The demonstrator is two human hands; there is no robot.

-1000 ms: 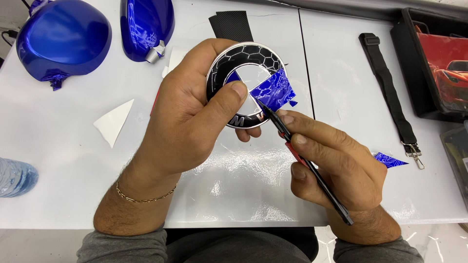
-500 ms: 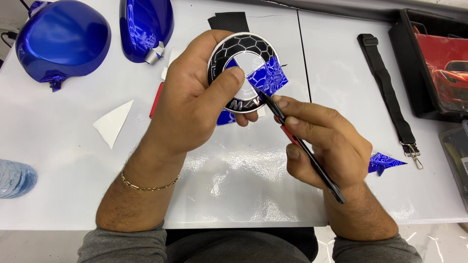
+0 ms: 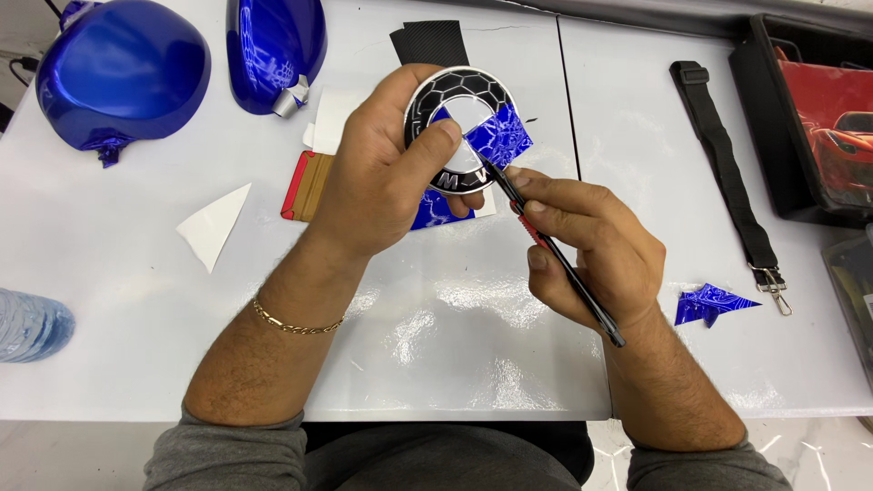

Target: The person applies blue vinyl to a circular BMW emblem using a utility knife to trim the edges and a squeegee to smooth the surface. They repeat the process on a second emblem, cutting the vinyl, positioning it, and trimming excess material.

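Left hand (image 3: 382,173) gripping, right hand (image 3: 582,241) pinching (thumb up).

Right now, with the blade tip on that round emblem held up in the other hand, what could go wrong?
1. The left hand grips the round black emblem with blue film, its thumb close to the tip of the slim black and red craft knife; a slip might nick it.
2. The emblem is held off the glossy white table, so it could twist under pressure and scratch.

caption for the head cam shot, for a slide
Left hand holds a round emblem over the white table while the right hand works a thin knife along its blue film.
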